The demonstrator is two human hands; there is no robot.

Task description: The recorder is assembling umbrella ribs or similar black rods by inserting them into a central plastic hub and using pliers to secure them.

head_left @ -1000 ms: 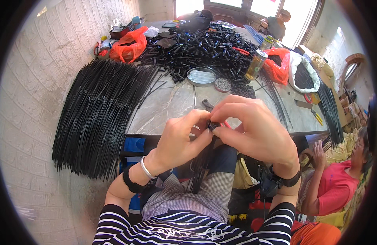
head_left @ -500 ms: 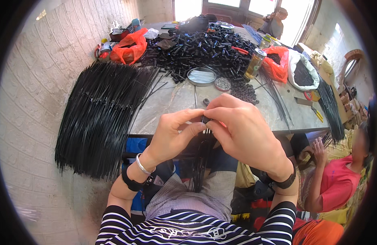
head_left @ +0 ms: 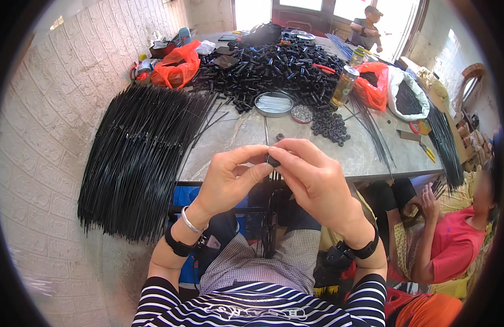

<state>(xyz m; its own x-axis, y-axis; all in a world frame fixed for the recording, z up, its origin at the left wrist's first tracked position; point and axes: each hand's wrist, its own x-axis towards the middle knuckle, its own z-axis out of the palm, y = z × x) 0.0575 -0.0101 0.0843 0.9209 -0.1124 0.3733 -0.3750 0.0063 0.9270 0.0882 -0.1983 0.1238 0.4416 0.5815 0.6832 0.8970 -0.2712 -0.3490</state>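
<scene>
You've got both hands pinching 1 small black piece (head_left: 273, 161): L hand (head_left: 225, 177) w/ thumb & index on its left side, R hand (head_left: 316, 180) w/ thumb & fingertips on its right. It's up in front of you, just off the near edge of the surface (head_left: 355, 161); fingertips hide most of it, so can't tell its own long axis. Directly below it hang several thin black strands (head_left: 269, 218), too bunched to count; long axis approx. vert. in view, upper ends at your fingertips, lower ends pointing to your lap. Can't tell if they're joined to the pc.

On the surface: 1 lone black ring (head_left: 280, 137) just past your fingers; 1 cluster of black rings (head_left: 329, 129), too many to count; 1 round dish (head_left: 274, 113) of pale sticks; 1 smaller dish of silvery bits (head_left: 302, 114); 1 big heap of black tubes (head_left: 263, 71); 2 orange-red plastic bags (head_left: 177, 71), 1 each side; 2 lidded jars (head_left: 345, 87) & 1 white sack (head_left: 392, 95) on the R.
</scene>
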